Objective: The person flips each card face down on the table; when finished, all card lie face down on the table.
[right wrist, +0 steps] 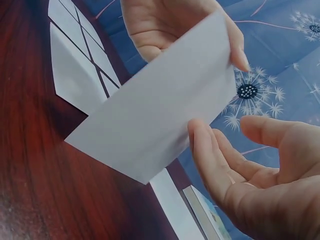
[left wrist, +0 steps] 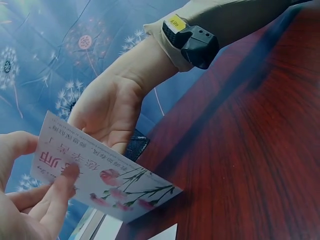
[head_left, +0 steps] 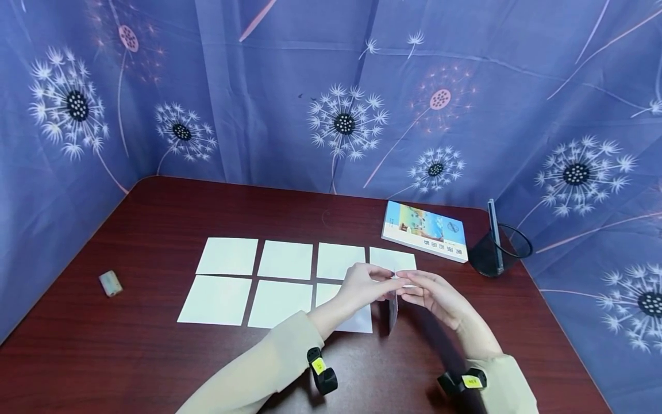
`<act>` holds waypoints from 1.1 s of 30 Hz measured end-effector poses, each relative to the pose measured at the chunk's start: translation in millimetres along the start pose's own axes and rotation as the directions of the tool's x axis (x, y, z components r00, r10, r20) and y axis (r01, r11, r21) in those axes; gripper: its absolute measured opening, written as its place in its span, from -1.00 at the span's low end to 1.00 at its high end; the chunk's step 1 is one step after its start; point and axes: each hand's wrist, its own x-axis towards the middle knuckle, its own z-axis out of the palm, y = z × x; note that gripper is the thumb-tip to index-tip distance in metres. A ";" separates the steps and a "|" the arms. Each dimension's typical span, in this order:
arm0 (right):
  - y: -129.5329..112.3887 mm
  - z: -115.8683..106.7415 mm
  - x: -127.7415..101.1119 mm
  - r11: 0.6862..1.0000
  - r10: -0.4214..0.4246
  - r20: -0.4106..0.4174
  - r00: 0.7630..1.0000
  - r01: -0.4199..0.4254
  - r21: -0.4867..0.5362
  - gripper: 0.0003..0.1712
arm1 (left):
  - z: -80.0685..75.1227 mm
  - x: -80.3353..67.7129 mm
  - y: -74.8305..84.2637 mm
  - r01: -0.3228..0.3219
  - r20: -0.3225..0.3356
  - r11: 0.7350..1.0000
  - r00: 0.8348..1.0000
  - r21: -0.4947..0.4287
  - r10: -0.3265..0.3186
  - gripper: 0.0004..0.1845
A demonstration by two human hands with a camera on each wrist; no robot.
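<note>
My left hand (head_left: 359,287) pinches a card (left wrist: 107,175) on edge over the right end of the laid-out cards. Pink flowers and pink and dark lettering cover the card's face toward the left wrist camera; its other face is blank white in the right wrist view. In that view the fingertips of my right hand (right wrist: 250,175) touch the blank side, and its thumb stands apart from the card. Beneath and left of the hands, several white cards (head_left: 284,260) lie face-blank in two rows; my left hand and forearm partly cover the right ones.
Behind the cards at the right lies a book (head_left: 425,230) with a colourful cover. Beside it stands a black pen holder (head_left: 483,257) with a flat item in it. A small eraser-like block (head_left: 111,283) lies at the left. Patterned blue curtain (head_left: 279,115) hangs around the table.
</note>
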 end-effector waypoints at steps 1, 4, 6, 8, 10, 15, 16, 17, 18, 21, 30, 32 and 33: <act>-0.2 -0.1 -0.1 1.000 0.010 -0.012 1.000 -0.010 0.000 -0.67 | 0.0 0.2 0.1 -0.007 -0.006 1.000 1.000 -0.006 0.007 -0.53; 0.3 -1.9 -0.5 1.000 0.028 -0.040 0.999 -0.028 -0.008 -0.70 | -1.4 0.0 -0.6 -0.014 -0.020 1.000 1.000 -0.012 0.014 -0.58; 0.5 -2.8 -1.2 0.999 0.034 -0.061 0.998 -0.036 -0.023 -0.73 | -2.4 -0.3 -1.7 -0.013 -0.021 0.999 1.000 -0.032 0.013 -0.61; 1.3 -4.4 -1.9 0.998 0.036 -0.077 0.996 -0.040 -0.045 -0.76 | -3.4 -0.7 -3.7 -0.003 -0.019 0.999 1.000 -0.046 0.002 -0.61; 2.2 -6.0 -2.8 0.997 0.042 -0.094 0.995 -0.048 -0.068 -0.76 | -4.1 -1.1 -6.7 0.010 -0.019 0.999 1.000 -0.042 -0.010 -0.62; 5.0 -9.4 -5.0 0.994 0.053 -0.117 0.992 -0.063 -0.092 -0.69 | -5.1 0.3 -18.5 0.053 -0.031 0.998 0.998 0.019 -0.052 -0.66; 5.4 -9.7 -5.3 0.994 0.051 -0.117 0.992 -0.062 -0.091 -0.69 | -5.3 1.0 -21.1 0.058 -0.035 0.998 0.998 0.035 -0.057 -0.66; 5.7 -9.9 -5.4 0.994 0.049 -0.114 0.992 -0.059 -0.090 -0.70 | -5.5 1.4 -23.3 0.061 -0.039 0.997 0.998 0.056 -0.058 -0.67; 5.8 -9.9 -5.5 0.995 0.047 -0.111 0.993 -0.057 -0.086 -0.71 | -5.6 2.1 -25.5 0.061 -0.043 0.995 0.997 0.078 -0.058 -0.68; 5.6 -9.7 -5.9 0.996 0.044 -0.104 0.994 -0.052 -0.075 -0.74 | -5.9 4.5 -31.3 0.048 -0.058 0.988 0.998 0.150 -0.040 -0.67; 4.1 -11.7 -6.9 0.999 -0.001 -0.069 0.998 -0.002 -0.051 -0.73 | -5.6 6.8 -36.6 -0.010 -0.061 0.949 0.998 0.315 0.030 -0.65; 3.9 -12.7 -6.8 0.999 -0.012 -0.053 0.999 0.009 -0.044 -0.70 | -5.6 6.3 -36.1 -0.012 -0.060 0.939 0.998 0.345 0.035 -0.64; 3.8 -13.0 -6.9 0.999 -0.017 -0.046 0.999 0.015 -0.041 -0.69 | -5.6 6.1 -35.7 -0.014 -0.061 0.931 0.997 0.364 0.039 -0.64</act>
